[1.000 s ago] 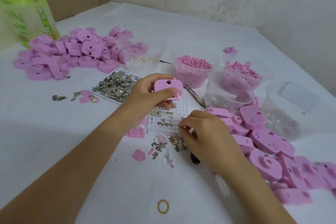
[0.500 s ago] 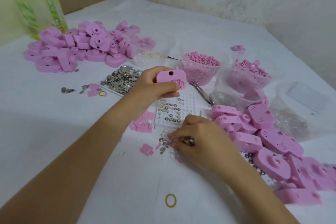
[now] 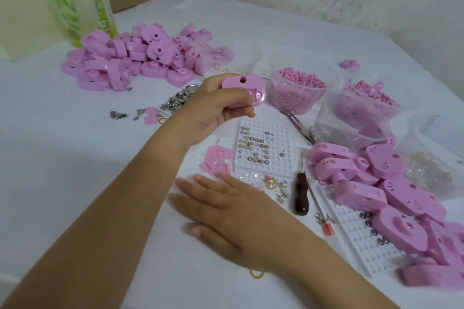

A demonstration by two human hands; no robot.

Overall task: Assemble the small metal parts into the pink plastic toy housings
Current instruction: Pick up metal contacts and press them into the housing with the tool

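Observation:
My left hand [image 3: 213,110] grips a pink toy housing [image 3: 244,91] above the table, its holed edge facing up. My right hand [image 3: 226,211] lies flat on the white table with straight, spread fingers, left of a scatter of small metal parts [image 3: 273,185]. A white dimpled tray [image 3: 263,148] holding several round metal discs sits between the two hands. A heap of flat metal pieces [image 3: 180,100] lies behind my left wrist.
Pink housings are piled at the back left [image 3: 140,55] and along the right [image 3: 401,198]. Clear tubs of pink pellets [image 3: 296,90] and parts stand behind. A dark-handled awl [image 3: 300,193], tweezers [image 3: 298,125], a second white tray [image 3: 359,241] and a green bag [image 3: 80,2] are nearby.
My right hand left the scatter of small parts, opened flat and slid left over the table. My left hand kept holding the housing raised.

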